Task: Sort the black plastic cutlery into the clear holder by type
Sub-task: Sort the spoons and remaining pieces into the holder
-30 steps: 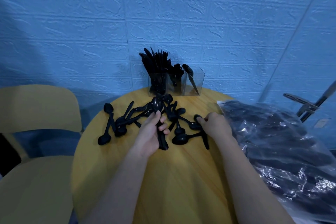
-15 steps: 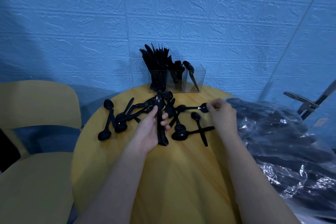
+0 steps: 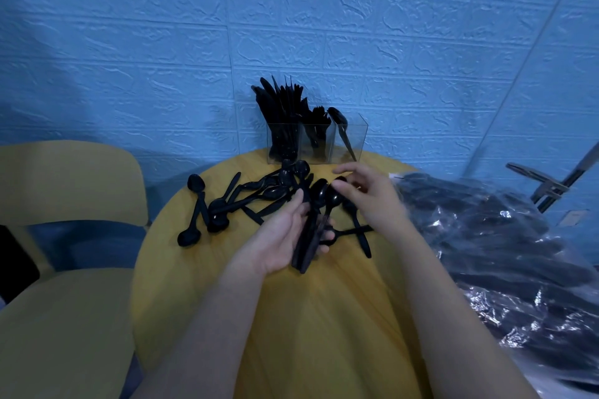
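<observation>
A round yellow wooden table (image 3: 324,334) is seen against a blue embossed wall, with a crinkled clear plastic bag of more black cutlery (image 3: 505,253) lying along its right edge and a yellow chair (image 3: 64,236) standing to its left. At the table's far edge, a clear three-compartment holder (image 3: 316,142) is placed. Its left compartment is packed with upright black pieces, its middle one is partly filled, and only a single black plastic spoon (image 3: 342,131) is leaned in the right one. The task is therefore judged to be well under way but unfinished: a loose heap of black plastic spoons (image 3: 233,201) is left spread on the table in front of the holder, and the bag's contents may remain to be sorted too.

A small bundle of black spoons (image 3: 312,223) is gripped in the left hand (image 3: 282,236), handles toward the person, bowls pointing away. The right hand (image 3: 372,194) is held just beside the bundle's bowls, fingers bent; its thumb and forefinger appear to be closed on one spoon's bowl, though motion blur keeps this from being certain.
</observation>
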{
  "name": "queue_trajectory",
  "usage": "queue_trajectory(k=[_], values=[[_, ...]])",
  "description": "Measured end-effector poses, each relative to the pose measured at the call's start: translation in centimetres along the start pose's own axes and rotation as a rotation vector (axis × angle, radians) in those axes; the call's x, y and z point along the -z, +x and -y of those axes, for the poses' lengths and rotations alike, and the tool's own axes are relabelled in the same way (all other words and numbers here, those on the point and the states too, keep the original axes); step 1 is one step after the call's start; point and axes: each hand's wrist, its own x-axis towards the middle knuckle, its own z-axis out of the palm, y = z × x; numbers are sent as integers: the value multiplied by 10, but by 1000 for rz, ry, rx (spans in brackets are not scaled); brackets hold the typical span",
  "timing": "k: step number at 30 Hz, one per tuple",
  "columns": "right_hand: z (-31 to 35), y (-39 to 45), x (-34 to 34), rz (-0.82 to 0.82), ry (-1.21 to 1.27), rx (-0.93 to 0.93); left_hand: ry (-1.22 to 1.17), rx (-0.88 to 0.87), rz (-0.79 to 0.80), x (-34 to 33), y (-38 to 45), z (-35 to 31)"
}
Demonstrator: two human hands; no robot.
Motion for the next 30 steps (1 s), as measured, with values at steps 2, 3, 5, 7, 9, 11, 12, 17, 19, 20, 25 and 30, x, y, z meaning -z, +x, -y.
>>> queue_trajectory(k=[2,3,5,7,9,11,12,17,19,20,25,30], values=[[-1,0,-7,-21,-140,6,44,9,61,-2,1,2],[-3,0,-9,-28,-207,21,53,6,83,-1,2,3],[-6,-1,-14,-31,-313,82,27,-2,112,0,3,5],[-7,-1,-16,-55,-342,154,-27,-9,116,2,4,6],[-5,0,-12,-94,-321,168,-91,-37,71,5,5,4],[-3,1,-1,-29,-343,117,-158,-87,4,9,6,2],[-2,0,5,70,-372,68,-185,-117,-30,11,7,0],[-5,-5,13,526,-569,-118,-245,-187,-134,18,10,-2],[-11,-5,11,609,-638,-135,-246,-196,-156,19,11,-2],[-13,-5,10,627,-642,-139,-245,-197,-161,19,10,-2],[-14,-6,12,566,-554,-143,-264,-201,-183,18,9,-1],[-11,-7,17,312,-416,-73,-291,-250,-232,18,9,-2]])
